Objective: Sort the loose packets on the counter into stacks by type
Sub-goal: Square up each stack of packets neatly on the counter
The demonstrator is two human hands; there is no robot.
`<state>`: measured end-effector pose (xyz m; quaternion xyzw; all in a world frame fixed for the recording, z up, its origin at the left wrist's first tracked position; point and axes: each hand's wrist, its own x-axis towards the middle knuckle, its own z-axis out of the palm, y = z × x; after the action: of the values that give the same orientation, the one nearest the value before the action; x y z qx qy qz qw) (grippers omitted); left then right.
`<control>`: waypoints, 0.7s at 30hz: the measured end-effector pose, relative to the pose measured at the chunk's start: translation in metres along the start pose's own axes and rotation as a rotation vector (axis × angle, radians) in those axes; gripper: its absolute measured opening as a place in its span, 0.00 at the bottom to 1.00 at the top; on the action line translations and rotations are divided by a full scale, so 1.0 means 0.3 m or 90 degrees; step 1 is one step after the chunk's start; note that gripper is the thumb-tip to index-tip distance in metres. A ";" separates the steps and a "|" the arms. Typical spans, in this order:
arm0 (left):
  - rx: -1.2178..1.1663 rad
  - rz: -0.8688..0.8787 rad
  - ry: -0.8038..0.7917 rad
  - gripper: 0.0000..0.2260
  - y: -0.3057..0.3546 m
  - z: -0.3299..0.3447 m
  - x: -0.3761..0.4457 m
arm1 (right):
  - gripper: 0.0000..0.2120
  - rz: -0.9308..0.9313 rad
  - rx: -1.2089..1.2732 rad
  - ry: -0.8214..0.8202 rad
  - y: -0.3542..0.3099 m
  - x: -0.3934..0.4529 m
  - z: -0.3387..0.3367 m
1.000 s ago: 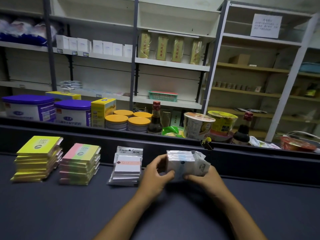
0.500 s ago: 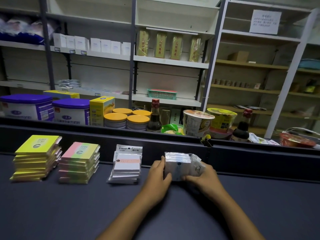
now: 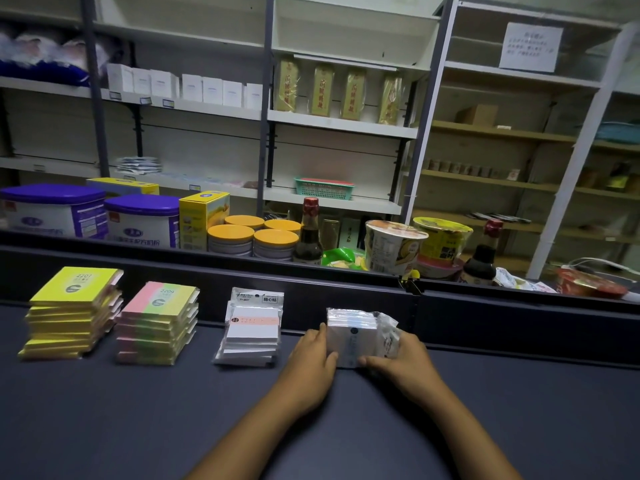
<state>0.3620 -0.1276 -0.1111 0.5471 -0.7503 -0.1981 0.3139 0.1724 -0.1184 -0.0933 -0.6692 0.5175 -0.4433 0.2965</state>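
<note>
Packets: a white, clear-wrapped packet stack (image 3: 356, 336) stood on the dark desk (image 3: 138, 420).
Hands: left hand (image 3: 313, 351) and right hand (image 3: 403, 355) clasped its two sides.

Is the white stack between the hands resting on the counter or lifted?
Resting: the white stack meets the counter, left hand and right hand pressing its sides.

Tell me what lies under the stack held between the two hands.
The clear-wrapped stack rests on the dark counter, with the left hand and right hand on its sides. Its underside is hidden.
</note>
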 end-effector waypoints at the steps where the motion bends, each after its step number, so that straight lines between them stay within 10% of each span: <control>1: -0.038 0.010 0.010 0.19 0.007 -0.008 -0.004 | 0.24 0.000 0.007 0.002 -0.005 0.003 -0.008; 8: -0.441 0.009 0.070 0.26 0.068 -0.084 -0.026 | 0.20 0.040 0.187 -0.062 -0.018 0.011 -0.075; 21: -0.638 -0.197 0.158 0.15 0.075 -0.045 -0.022 | 0.20 0.214 0.474 -0.049 -0.033 0.026 0.002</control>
<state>0.3569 -0.1133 -0.0888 0.4538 -0.4312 -0.5097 0.5902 0.1776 -0.1230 -0.0829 -0.4385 0.4124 -0.5203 0.6057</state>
